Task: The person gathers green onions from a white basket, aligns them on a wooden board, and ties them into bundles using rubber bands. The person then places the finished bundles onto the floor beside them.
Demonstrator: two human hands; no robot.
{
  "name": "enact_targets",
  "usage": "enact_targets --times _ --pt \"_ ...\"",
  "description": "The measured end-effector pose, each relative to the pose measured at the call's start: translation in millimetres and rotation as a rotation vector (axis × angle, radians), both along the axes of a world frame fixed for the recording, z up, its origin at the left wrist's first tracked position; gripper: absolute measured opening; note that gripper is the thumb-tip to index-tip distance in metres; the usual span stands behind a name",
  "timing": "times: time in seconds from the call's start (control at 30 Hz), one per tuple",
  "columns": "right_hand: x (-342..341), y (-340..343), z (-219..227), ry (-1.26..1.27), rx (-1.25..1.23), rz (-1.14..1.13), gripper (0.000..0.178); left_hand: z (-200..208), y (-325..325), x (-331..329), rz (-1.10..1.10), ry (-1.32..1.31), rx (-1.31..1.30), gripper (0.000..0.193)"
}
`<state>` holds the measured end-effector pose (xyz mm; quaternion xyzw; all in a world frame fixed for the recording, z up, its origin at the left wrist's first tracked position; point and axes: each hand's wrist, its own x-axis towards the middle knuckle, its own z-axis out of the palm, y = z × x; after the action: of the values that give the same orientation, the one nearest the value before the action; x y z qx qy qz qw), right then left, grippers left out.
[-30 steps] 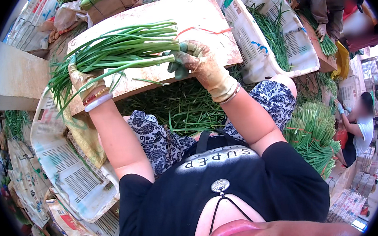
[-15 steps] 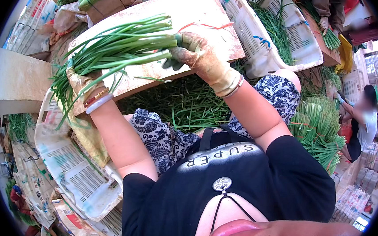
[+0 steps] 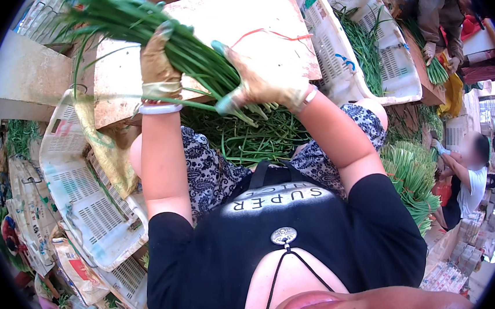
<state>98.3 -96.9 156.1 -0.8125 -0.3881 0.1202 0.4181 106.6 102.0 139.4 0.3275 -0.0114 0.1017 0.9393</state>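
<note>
I have a bundle of green stalks [image 3: 187,49] lifted over the pale bench [image 3: 260,25], and both my gloved hands are on it. My left hand [image 3: 158,68] is clenched around the stalks near their middle, its fingers [image 3: 160,36] wrapped over the top of the bunch, a white band at the wrist just below. My right hand [image 3: 265,80] grips the lower end of the same bundle, fingers [image 3: 224,49] curled around the stems, whose cut ends stick out past my palm toward my lap. The leafy tops fan out up and to the left, past the bench's edge. The bundle lies slanted from upper left to lower right, held above the bench rather than resting on it. Beneath my forearms, between the bench and my knees, lies a loose heap of more greens [image 3: 246,137]. A white slotted crate [image 3: 360,41] stands just right of the bench with green stalks in it, and another white crate [image 3: 82,191] lies tilted at my left. More greens are piled by my right knee [image 3: 411,170]. Another person [image 3: 433,6] bends over a bunch at the upper right.
</note>
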Motion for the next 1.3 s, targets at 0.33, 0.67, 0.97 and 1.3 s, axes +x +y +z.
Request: enact_targets --times 0.33,0.67,0.97,1.3 --pt "19.8 -36.1 -51.6 1.180 0.956 -0.046 0.053 16.4 -82.8 46.3 -0.230 0.139 0.374 0.048" --pt "18.9 -70.1 -24.4 1.008 1.132 -0.211 0.046 -33.6 -134.5 -79.4 -0.600 0.219 0.375 0.064" --pt "16.9 -80.3 -41.9 1.079 0.929 -0.056 0.064 -30.0 -136.8 -107.6 -0.583 0.564 0.175 0.042" --pt "22.4 -101.5 -56.5 1.430 0.713 -0.368 0.040 -14.4 -121.2 -99.8 -0.309 0.423 0.610 0.038"
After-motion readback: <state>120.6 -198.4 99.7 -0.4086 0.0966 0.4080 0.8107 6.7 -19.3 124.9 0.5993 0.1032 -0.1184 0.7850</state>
